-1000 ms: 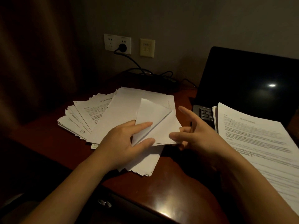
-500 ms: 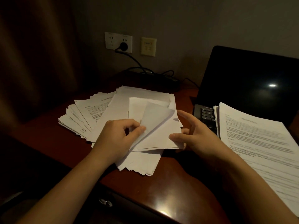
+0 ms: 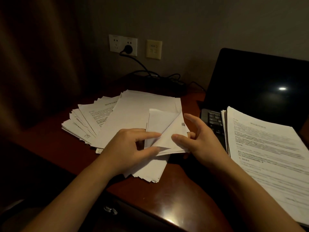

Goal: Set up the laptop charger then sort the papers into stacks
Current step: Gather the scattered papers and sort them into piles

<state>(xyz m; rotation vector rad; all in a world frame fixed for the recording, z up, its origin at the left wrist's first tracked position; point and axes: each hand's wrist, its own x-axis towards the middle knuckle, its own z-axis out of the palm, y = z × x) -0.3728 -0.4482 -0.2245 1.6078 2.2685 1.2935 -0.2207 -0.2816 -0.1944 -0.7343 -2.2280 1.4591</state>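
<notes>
Paper lies in two groups on the desk: a fanned pile left of centre and a squared stack resting on the open laptop, hiding most of its keyboard. The left hand pinches a folded-over sheet; the right hand touches its edge, fingers spread. One plug sits in the wall socket. The stack's right side is cut off. Bare wood lies along the near desk edge.

No text can be read. The printed sheets in the right-hand stack and the fanned papers on the left carry lines of print, all too blurred and dim to make out.
</notes>
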